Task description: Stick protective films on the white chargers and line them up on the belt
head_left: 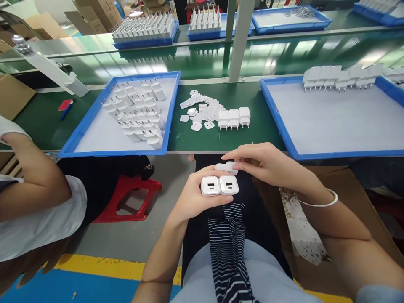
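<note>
Left-hand fingers: curled closed around two white USB chargers [219,185], the thumb beneath; this left hand [191,191] keeps the port faces upward, side by side.
Right-hand fingers: partly spread, thumb tip at small white pieces [232,168] just beyond the chargers; whether the right hand [261,162] pinches one, I cannot tell.
Chargers' place: above the lap, in front of the near edge of the green workbench [255,97].
Lap: a striped cloth [227,244] hangs below the hands.
Bench middle: a loose heap of flat white square covers [205,111], with three plug adapters [234,118] in a row beside it, pins toward the near edge.
Left blue tray [172,113]: pale liner, rows of adapters with pins up.
Right blue tray [347,156]: adapters lined along its far side.
Floor: a red plastic stool [151,185] at left, near a co-worker's arm [34,181]; an open cardboard box [350,210] at right.
</note>
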A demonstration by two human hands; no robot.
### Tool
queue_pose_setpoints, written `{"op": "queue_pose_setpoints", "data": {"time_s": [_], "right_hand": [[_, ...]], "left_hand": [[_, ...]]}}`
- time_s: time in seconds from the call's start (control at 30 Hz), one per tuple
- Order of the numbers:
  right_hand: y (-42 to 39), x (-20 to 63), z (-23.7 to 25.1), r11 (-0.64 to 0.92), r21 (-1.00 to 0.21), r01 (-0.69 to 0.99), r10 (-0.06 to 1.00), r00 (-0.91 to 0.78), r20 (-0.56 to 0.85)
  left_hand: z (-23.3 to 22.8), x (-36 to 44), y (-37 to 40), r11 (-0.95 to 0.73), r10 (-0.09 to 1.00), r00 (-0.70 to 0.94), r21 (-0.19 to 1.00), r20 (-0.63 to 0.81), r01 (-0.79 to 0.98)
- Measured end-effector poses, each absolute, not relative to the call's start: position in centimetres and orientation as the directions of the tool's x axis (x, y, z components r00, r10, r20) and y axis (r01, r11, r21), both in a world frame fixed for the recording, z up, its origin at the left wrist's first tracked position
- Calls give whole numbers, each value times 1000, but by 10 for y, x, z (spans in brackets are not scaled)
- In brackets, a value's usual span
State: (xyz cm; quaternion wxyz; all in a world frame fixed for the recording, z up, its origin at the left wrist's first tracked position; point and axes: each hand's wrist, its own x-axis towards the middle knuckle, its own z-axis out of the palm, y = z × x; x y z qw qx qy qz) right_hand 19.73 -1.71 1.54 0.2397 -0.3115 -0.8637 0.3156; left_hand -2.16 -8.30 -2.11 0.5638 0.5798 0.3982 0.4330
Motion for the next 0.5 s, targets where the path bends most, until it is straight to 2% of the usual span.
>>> {"op": "queue_pose_setpoints", "data": {"time_s": [0.13, 0.33, 0.5], "right_hand": [[-19, 198, 12, 622, -698, 355, 678, -690, 254], [-16, 210, 13, 667, -696, 265, 536, -820, 202], [-15, 216, 12, 654, -719, 235, 548, -803, 236]], "left_hand": [[-26, -23, -81, 94, 950, 308, 984, -44, -151], [-31, -34, -71, 327, 876, 440, 915, -200, -236], [-35, -36, -69, 370, 849, 484, 892, -212, -259]]}}
